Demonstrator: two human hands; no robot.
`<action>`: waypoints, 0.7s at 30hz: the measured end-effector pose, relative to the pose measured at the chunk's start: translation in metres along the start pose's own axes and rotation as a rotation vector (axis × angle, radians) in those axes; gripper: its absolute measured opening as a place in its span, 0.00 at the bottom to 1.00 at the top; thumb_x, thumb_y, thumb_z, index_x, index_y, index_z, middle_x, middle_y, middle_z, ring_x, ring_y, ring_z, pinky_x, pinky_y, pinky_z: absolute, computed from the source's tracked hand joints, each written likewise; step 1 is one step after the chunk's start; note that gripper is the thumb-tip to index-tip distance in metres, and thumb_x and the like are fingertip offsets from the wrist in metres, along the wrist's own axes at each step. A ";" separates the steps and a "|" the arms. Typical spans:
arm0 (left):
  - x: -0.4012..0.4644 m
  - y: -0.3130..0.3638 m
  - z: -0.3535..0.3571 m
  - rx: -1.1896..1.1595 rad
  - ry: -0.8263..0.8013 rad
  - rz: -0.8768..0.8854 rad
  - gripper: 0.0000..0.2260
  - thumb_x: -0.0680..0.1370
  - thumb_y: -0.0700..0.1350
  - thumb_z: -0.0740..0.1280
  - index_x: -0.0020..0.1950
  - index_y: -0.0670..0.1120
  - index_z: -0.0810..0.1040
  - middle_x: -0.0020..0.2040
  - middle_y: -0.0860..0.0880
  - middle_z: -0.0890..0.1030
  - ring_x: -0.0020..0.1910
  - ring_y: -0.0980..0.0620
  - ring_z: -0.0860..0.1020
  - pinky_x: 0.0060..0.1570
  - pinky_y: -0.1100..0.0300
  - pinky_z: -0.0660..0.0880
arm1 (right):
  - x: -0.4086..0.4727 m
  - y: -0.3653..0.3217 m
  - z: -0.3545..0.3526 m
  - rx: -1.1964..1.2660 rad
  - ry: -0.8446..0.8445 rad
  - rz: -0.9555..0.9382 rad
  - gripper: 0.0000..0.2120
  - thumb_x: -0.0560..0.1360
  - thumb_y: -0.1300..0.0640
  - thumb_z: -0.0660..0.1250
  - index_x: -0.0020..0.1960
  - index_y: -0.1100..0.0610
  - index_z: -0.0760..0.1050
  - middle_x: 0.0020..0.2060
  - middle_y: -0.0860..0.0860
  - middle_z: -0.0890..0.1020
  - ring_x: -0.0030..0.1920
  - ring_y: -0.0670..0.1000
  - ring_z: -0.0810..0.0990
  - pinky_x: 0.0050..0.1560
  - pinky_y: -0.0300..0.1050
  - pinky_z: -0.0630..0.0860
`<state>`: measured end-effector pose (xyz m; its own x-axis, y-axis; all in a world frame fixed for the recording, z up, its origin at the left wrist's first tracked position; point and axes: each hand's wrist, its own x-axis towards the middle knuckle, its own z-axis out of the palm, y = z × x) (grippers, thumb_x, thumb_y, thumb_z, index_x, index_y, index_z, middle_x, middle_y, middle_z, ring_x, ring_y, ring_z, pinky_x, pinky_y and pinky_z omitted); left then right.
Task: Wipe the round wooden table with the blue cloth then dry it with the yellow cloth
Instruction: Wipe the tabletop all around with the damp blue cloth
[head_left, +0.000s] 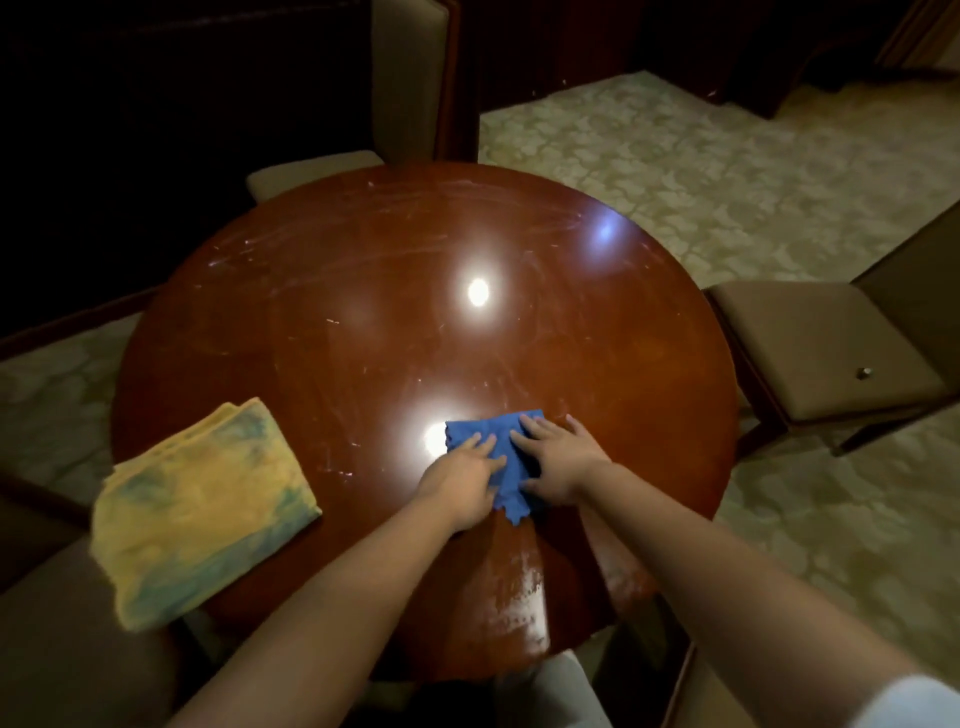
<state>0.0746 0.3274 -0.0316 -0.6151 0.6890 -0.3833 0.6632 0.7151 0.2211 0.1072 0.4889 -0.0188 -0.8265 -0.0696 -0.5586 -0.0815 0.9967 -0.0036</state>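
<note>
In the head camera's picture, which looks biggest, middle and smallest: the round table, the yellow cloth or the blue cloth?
1. Round table, by far the largest.
2. Yellow cloth, folded at the table's left edge.
3. Blue cloth, smallest, though both hands partly cover it.

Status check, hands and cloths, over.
Both hands, left and right, flat on blue cloth, near table edge. Yellow cloth folded, untouched, left. Nothing in the way.

A padded chair (826, 358) with a brown seat stood at three o'clock, a small round metal thing (864, 372) lying on its cushion. Another chair (410, 88) with a tall pale back in a dark wood frame sat at twelve o'clock. A pale patterned carpet (727, 166) covered the floor from one o'clock round to five. At eight o'clock another tan seat (57, 649) showed.
</note>
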 end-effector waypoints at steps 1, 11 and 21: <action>-0.003 -0.001 0.000 0.001 0.000 -0.007 0.23 0.83 0.49 0.55 0.78 0.48 0.56 0.79 0.47 0.49 0.78 0.49 0.47 0.74 0.55 0.51 | 0.003 -0.005 -0.001 0.027 0.001 -0.005 0.34 0.80 0.42 0.56 0.79 0.50 0.45 0.78 0.51 0.42 0.78 0.49 0.43 0.74 0.55 0.40; -0.071 -0.038 0.022 -0.087 0.077 -0.078 0.22 0.81 0.50 0.58 0.75 0.50 0.64 0.78 0.49 0.54 0.77 0.51 0.52 0.73 0.57 0.57 | -0.012 -0.063 0.008 -0.029 0.011 -0.144 0.31 0.81 0.43 0.52 0.79 0.48 0.43 0.78 0.49 0.40 0.77 0.48 0.40 0.75 0.55 0.38; -0.121 -0.048 0.041 -0.130 0.157 -0.116 0.22 0.81 0.49 0.57 0.74 0.45 0.64 0.75 0.47 0.63 0.75 0.52 0.59 0.68 0.58 0.65 | -0.048 -0.109 0.026 -0.109 0.002 -0.233 0.32 0.82 0.43 0.50 0.79 0.52 0.42 0.78 0.54 0.40 0.78 0.53 0.41 0.74 0.54 0.38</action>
<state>0.1353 0.2049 -0.0326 -0.7493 0.6041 -0.2711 0.5302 0.7927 0.3010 0.1699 0.3847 -0.0129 -0.7793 -0.2969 -0.5518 -0.3296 0.9432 -0.0421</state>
